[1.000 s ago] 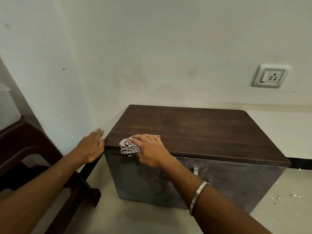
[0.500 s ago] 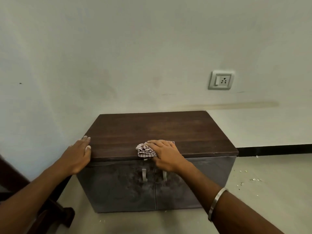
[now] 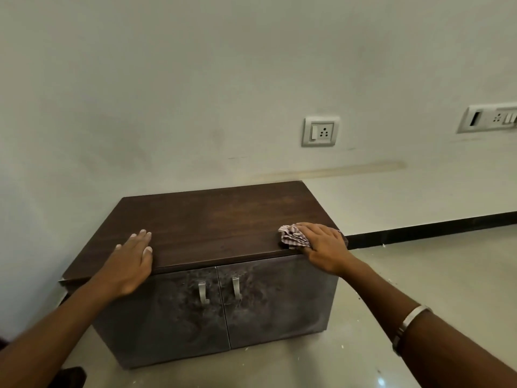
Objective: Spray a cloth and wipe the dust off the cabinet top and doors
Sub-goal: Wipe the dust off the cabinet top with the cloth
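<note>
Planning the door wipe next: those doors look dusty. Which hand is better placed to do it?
Right hand: it already grips the cloth at the top's front edge, directly above the right door. The left hand lies flat, bracing the cabinet top.

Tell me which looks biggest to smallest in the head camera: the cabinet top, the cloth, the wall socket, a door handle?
1. cabinet top
2. cloth and wall socket: look about alike, and the hand hides part of the cloth
3. door handle
</note>
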### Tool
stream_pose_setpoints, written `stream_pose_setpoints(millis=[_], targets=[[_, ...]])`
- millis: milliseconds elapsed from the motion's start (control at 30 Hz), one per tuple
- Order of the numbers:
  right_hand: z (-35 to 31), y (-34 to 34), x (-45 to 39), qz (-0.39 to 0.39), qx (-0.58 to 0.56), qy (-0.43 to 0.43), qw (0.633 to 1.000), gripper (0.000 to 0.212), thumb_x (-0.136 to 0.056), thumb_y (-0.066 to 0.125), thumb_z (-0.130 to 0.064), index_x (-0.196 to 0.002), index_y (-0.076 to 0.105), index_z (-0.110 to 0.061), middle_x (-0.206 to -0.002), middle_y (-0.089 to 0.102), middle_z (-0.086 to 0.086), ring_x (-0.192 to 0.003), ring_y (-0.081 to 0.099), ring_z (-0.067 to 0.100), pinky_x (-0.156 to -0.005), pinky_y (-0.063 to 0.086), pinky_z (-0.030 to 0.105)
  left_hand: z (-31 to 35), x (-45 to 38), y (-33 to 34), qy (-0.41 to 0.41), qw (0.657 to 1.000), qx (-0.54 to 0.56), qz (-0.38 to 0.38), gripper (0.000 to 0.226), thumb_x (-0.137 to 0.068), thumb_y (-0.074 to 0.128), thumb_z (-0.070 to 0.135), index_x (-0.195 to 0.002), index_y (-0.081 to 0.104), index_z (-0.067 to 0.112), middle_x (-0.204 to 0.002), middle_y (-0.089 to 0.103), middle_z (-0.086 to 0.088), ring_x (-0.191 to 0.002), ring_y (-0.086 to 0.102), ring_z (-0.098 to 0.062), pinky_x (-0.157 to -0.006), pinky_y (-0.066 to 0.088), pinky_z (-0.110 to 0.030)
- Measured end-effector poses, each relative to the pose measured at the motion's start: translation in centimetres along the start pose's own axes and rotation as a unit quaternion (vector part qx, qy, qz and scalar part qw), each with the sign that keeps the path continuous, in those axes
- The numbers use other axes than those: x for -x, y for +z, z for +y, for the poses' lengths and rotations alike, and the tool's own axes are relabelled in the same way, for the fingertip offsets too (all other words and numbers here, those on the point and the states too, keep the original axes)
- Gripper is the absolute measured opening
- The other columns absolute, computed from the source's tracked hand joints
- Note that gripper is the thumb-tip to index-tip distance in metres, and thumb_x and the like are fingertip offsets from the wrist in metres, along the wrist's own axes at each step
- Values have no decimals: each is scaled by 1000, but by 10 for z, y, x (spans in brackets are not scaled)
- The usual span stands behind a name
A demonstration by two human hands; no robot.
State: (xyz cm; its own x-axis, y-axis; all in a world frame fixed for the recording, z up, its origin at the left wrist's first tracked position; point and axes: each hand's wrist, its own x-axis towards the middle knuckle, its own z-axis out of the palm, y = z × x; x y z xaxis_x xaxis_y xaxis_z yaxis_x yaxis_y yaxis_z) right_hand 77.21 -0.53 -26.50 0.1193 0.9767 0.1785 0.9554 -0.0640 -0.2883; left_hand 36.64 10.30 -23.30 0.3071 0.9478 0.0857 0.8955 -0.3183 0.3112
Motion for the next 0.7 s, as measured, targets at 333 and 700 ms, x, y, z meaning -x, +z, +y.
stream_pose_setpoints(millis=[333,700], targets=[[51,-20,36,40,10,-21,999,55,-94,53,-29,-145,32,-31,-150,35,-8,-136,31,18,-111,22,39,9,1,5,18,1000,10,1,50,-104,26,21,-152,20,10,-161,14,-6,-149,9,-20,-120,7,-40],[-25,7,15,61,58,-149,985,58,-91,59,-22,-141,37,-41,-146,39,-13,-134,35,14,-108,27,40,-22,11,2,-3,1000,9,15,51,-104,24,23,-153,19,11,-161,13,-4,-149,9,-19,-120,6,-40]])
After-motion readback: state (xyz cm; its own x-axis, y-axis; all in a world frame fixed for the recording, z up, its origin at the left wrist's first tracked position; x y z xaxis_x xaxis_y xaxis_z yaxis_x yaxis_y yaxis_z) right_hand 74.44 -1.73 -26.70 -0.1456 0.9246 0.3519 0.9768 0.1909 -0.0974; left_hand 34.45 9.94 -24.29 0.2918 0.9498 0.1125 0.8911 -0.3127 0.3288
